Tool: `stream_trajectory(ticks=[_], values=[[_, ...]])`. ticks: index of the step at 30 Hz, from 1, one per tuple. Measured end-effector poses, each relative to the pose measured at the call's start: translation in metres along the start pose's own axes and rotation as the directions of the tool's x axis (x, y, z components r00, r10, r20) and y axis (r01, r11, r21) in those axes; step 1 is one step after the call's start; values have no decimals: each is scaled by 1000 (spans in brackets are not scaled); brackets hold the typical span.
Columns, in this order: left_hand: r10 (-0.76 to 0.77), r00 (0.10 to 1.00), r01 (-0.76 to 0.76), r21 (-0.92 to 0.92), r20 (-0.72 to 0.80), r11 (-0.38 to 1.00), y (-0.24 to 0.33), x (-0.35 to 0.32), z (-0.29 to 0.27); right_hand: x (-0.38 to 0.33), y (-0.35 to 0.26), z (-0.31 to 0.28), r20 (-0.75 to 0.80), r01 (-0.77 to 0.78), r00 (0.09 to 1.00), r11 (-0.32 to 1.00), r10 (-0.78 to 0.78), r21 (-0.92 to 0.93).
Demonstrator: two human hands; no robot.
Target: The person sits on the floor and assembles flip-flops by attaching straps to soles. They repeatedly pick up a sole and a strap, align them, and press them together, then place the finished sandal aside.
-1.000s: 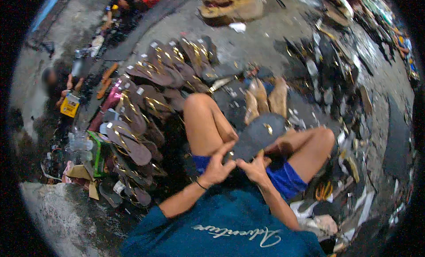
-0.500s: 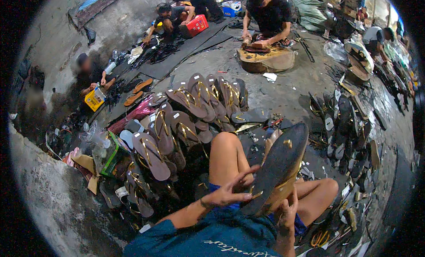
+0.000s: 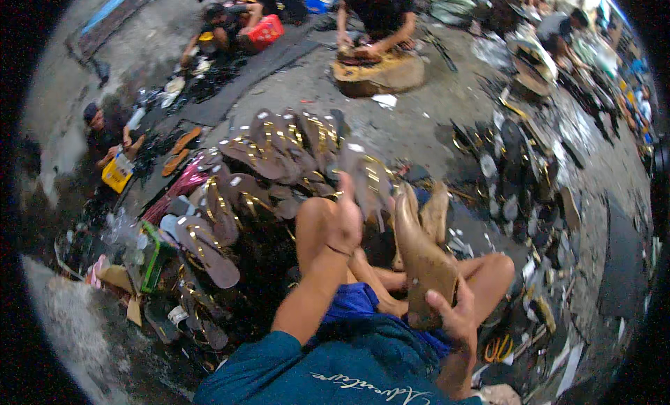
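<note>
My left hand (image 3: 343, 223) reaches forward over my raised knee, closed on a brown flip-flop (image 3: 361, 169) with gold straps and a small white tag. The flip-flop is upright and blurred by motion; my hand hides its near left edge. In my lap, my right hand (image 3: 457, 311) grips the wide end of a brown, foot-shaped shoe last (image 3: 421, 258), thumb on its side. Just beyond the left hand, several similar gold-strapped flip-flops (image 3: 262, 143) stand packed together in an arc.
More dark sandals (image 3: 513, 154) lie in a heap on the right among scraps. A green-edged box (image 3: 152, 255) is at the left. Ahead, a person works at a thick wooden block (image 3: 380, 77); others sit farther left and right. Yellow bands (image 3: 498, 348) lie at lower right.
The dark-soled flip-flop has come off the last and moved forward in my left hand. The last is now bare in my right hand. The whole view has shifted, with surroundings farther left.
</note>
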State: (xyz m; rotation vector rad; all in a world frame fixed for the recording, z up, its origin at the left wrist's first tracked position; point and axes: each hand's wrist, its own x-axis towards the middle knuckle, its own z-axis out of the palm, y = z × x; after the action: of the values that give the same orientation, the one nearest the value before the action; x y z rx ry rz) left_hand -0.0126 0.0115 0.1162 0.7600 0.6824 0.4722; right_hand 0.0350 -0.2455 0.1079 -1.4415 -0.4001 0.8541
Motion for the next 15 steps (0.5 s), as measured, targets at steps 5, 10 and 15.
stream_trajectory(ticks=[5, 10, 15], values=[[-42, 836, 235, -287, 548, 929, -42, 33, -19, 93, 99, -64, -446, -59, 828, 737, -341, -673], [-183, 792, 331, -158, 582, 931, -72, 20, -9, 137, 64, -63, -136, 278, 757, 503, -639, -819], [-432, 828, 400, 163, 357, 902, -123, 32, -46, 187, 45, -32, 342, 521, 852, 703, -396, -485]])
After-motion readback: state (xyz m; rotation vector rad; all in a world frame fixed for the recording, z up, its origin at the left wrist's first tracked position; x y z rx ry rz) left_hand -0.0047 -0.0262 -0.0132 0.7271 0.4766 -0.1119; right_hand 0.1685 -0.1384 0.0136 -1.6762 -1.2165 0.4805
